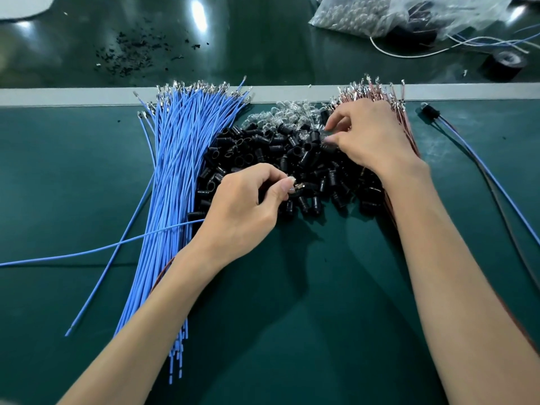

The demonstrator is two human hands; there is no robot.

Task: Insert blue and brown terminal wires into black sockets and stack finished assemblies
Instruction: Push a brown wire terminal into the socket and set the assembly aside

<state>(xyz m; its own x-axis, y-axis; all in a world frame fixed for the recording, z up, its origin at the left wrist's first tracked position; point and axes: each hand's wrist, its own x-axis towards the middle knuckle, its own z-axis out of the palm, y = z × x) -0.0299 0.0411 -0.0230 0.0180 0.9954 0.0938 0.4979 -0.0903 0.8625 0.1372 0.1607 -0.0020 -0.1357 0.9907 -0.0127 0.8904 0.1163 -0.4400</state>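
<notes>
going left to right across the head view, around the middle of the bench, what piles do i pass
blue wires → black sockets → brown wires → finished assembly

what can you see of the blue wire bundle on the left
The blue wire bundle is a thick sheaf of thin blue-insulated wires lying flat on the green mat, slightly fanned. Far ends carry small shiny metal terminals reaching the grey strip; near ends look plain. A few strands stray left. Its right side touches the black sockets. One loose strand runs into the left hand, which pinches a terminal.
</notes>
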